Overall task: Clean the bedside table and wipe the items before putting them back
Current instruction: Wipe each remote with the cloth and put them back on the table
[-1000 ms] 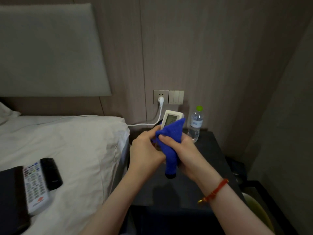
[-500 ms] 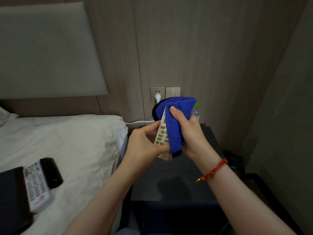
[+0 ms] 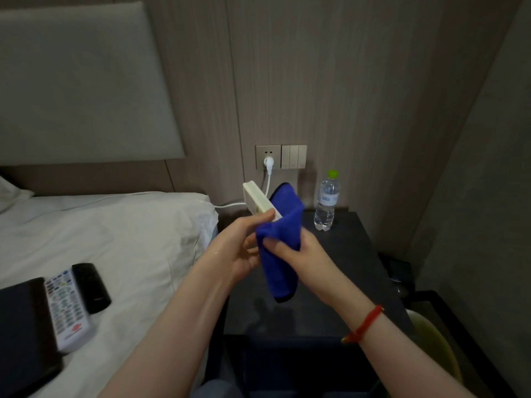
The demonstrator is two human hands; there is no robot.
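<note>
My left hand grips a white remote control above the dark bedside table, its top end tilted up and to the left. Against the remote's lower part my right hand holds a folded blue cloth, which wraps that part and hangs down below both hands. The remote's lower half is hidden by cloth and fingers. A clear water bottle with a green cap stands upright at the table's back.
On the white bed to the left lie a white remote with many buttons, a black remote and a dark flat item. A white plug and cable sit in the wall socket. Dark furniture stands right of the table.
The remote has turned so its edge faces me and its top leans left. The cloth has slid from the remote's upper end down to its lower part, uncovering the bottle.
</note>
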